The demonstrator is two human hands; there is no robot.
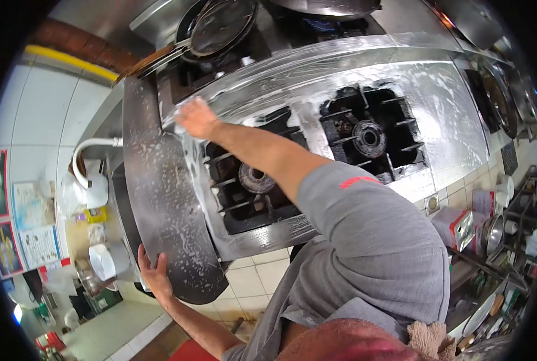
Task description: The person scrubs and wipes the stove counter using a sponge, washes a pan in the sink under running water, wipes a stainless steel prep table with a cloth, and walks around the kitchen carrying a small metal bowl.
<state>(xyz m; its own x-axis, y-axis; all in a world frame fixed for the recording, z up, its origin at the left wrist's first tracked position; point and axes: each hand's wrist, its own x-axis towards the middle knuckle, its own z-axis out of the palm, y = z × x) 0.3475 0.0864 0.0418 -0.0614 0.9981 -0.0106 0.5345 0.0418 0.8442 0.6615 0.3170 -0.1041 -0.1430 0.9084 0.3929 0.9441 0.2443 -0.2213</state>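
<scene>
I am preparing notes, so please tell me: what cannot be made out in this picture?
All in the head view:
Under the right hand: anything it may hold, hidden by the hand itself.
Around the left burner: the part behind the right forearm.
Wide pan: its far part, cut off by the top edge.
Wall notices: print too small to read.

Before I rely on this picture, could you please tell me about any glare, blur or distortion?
In the head view, the wide lens bows straight edges and leaves black corners; glare whitens parts of the wet steel stovetop; the right hand looks slightly blurred.
</scene>
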